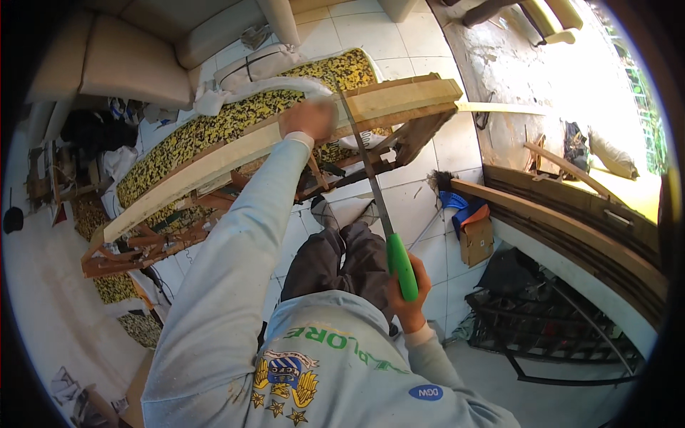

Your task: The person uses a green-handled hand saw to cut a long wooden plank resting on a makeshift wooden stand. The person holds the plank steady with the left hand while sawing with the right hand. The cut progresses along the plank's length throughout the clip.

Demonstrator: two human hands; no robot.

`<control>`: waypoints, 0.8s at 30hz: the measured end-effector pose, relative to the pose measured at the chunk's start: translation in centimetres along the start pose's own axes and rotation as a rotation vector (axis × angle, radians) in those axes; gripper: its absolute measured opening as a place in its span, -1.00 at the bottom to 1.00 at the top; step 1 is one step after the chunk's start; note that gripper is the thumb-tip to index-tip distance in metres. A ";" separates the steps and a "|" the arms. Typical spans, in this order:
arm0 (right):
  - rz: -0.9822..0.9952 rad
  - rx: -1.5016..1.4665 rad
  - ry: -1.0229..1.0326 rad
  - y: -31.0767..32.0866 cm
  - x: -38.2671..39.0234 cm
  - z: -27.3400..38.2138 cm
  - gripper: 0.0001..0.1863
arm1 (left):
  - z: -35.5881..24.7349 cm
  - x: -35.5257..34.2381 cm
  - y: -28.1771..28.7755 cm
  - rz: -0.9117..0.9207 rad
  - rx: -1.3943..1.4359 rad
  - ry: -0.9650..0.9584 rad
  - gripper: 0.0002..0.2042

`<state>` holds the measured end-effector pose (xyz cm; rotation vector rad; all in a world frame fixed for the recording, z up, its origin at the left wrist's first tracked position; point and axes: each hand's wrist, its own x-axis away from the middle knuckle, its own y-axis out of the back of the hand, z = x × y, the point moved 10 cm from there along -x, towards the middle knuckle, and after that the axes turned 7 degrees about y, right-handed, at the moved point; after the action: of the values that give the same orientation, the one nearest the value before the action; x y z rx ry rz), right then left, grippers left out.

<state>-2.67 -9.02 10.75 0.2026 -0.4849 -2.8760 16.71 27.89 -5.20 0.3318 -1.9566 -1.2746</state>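
Note:
A long wooden frame (396, 100) stretches across in front of me, with pale planks on top and darker pieces beneath. My left hand (308, 119) rests on its top plank, left of the saw; a blur over the fingers hides how they are placed. In my right hand (412, 294), closed round the green handle, is a handsaw (367, 162). The narrow blade points up and away from me, crossing the plank just right of my left hand. How deep its teeth sit in the wood, if at all, cannot be made out.
Behind the frame lies a yellow-and-black patterned cushion (357, 65). A beige sofa (132, 64) stands far left. At right are a broom (444, 180), a brown box (477, 242) and long wooden beams (564, 225). A black metal rack (542, 324) lies lower right on the floor.

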 end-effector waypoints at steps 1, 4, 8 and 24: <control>0.012 -0.007 0.019 -0.5 -1.1 0.2 -0.65 | 0.1 0.4 -0.2 0.015 0.002 -0.002 -0.32; -0.049 -0.029 0.115 -6.1 -10.4 -3.7 -0.61 | -1.9 0.9 0.7 0.021 0.012 -0.056 -0.33; -0.011 -0.047 0.062 -9.9 -19.1 -3.5 -0.51 | -1.9 0.2 -1.3 -0.021 -0.038 -0.174 -0.37; -0.013 -0.059 0.061 -8.8 -15.2 -5.4 -0.46 | -1.7 -0.2 -0.5 0.040 -0.012 -0.091 -0.31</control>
<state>11.31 1.00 4.27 0.2842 -0.3885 -2.8828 17.92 26.67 -5.32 0.2310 -2.0212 -1.2958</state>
